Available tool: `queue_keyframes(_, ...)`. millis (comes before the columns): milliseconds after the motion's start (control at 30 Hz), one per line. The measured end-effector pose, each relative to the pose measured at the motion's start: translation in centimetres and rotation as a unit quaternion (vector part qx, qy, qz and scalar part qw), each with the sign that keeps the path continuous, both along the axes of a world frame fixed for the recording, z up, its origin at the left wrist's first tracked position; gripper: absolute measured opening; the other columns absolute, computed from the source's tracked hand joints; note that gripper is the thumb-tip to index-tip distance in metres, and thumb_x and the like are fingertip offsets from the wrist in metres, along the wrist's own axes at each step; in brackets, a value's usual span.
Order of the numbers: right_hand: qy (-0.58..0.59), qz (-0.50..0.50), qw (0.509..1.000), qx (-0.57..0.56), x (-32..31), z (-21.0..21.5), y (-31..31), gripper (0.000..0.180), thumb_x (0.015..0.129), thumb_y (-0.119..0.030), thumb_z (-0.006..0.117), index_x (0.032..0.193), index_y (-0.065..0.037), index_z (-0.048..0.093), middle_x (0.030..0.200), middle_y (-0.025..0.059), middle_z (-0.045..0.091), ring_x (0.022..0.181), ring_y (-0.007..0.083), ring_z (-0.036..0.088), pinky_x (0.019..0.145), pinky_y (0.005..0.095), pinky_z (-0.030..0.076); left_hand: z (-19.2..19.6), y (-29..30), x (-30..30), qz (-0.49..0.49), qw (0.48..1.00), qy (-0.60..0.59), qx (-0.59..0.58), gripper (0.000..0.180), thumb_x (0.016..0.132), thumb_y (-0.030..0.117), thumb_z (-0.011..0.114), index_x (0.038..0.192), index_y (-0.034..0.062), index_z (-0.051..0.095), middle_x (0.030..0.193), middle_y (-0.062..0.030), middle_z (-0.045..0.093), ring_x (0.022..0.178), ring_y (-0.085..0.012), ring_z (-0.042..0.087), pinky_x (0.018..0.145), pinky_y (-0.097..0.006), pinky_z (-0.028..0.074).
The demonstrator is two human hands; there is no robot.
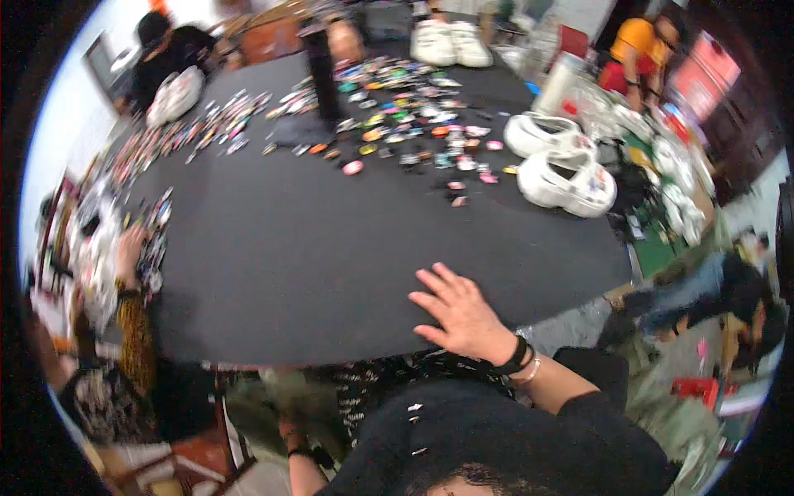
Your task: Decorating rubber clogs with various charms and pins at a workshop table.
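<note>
My right hand (pixel 463 318) is spread palm down at the near edge of the dark table (pixel 331 240), fingers apart with nothing in them. A dark band and a thin bracelet circle its wrist. My left hand (pixel 288 430) hangs below the table edge, small and blurred, so its fingers cannot be made out. Nearest to my right hand among the things on the table is a pair of white clogs (pixel 569 190) with small decorations, at the right. Many small colourful charms (pixel 397 116) are scattered across the far half.
A dark upright post (pixel 322 78) stands among the charms. Another white pair of shoes (pixel 451 45) sits at the far edge. At the left, a co-worker's hand (pixel 130 248) touches a pile of small pieces (pixel 155 248). Plastic bags (pixel 682 198) crowd the right side; other people work around.
</note>
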State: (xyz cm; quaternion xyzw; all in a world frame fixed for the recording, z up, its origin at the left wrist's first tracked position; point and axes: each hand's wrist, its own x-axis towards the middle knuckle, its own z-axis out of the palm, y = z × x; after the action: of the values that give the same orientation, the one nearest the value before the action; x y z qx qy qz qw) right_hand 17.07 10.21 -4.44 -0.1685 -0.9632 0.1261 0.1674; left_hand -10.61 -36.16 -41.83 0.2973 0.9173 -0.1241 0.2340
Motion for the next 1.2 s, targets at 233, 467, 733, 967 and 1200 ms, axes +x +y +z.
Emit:
queue_keyframes(233, 0.052, 0.007, 0.999, -0.013, 0.0, -0.9, -0.9, 0.049, 0.090, -0.039, 0.063, 0.126, -0.008, 0.057, 0.146, 0.0166, 0.042, 0.137, 0.0376, 0.036, 0.107, 0.0491, 0.035, 2.2, 15.0, -4.1, -0.178, 0.984, -0.012, 0.026, 0.045, 0.092, 0.034, 0.056, 0.130, 0.0101, 0.057, 0.127, -0.0145, 0.061, 0.119, -0.0276, 0.058, 0.096, -0.041, 0.049)
queue_keyframes(467, 0.069, 0.006, 0.997, -0.021, 0.0, -1.8, -1.1, 0.051, 0.091, -0.041, 0.061, 0.126, -0.006, 0.057, 0.145, 0.0180, 0.043, 0.137, 0.0392, 0.035, 0.109, 0.0487, 0.033, 2.8, 22.6, -3.6, -0.258, 0.965, -0.032, 0.025, 0.047, 0.090, 0.035, 0.057, 0.131, 0.0102, 0.056, 0.128, -0.0143, 0.060, 0.119, -0.0282, 0.057, 0.096, -0.041, 0.049)
queue_keyframes(733, 0.065, 0.012, 0.997, -0.027, -0.4, -1.8, -0.8, 0.051, 0.090, -0.041, 0.061, 0.127, -0.006, 0.057, 0.145, 0.0177, 0.043, 0.138, 0.0393, 0.034, 0.110, 0.0488, 0.032, 2.2, 20.4, -2.1, -0.259, 0.963, -0.070, -0.018, 0.050, 0.089, 0.036, 0.059, 0.132, 0.0102, 0.055, 0.130, -0.0140, 0.059, 0.120, -0.0288, 0.057, 0.096, -0.041, 0.049)
queue_keyframes(967, 0.046, -0.006, 0.999, -0.016, -0.3, -0.8, -0.9, 0.047, 0.089, -0.039, 0.063, 0.124, -0.009, 0.059, 0.143, 0.0165, 0.045, 0.135, 0.0382, 0.039, 0.106, 0.0499, 0.037, 3.6, 11.7, -2.7, -0.151, 0.983, -0.084, -0.057, 0.053, 0.088, 0.037, 0.060, 0.132, 0.0103, 0.054, 0.131, -0.0138, 0.059, 0.121, -0.0293, 0.056, 0.097, -0.041, 0.048)
queue_keyframes(1200, 0.041, 0.002, 0.999, -0.007, -0.8, -0.4, -1.0, 0.046, 0.088, -0.039, 0.065, 0.123, -0.009, 0.061, 0.142, 0.0151, 0.047, 0.133, 0.0379, 0.041, 0.106, 0.0490, 0.037, 3.9, 7.9, -3.6, -0.076, 0.990, -0.093, -0.070, 0.055, 0.086, 0.038, 0.061, 0.133, 0.0104, 0.053, 0.132, -0.0136, 0.058, 0.121, -0.0299, 0.056, 0.097, -0.041, 0.048)
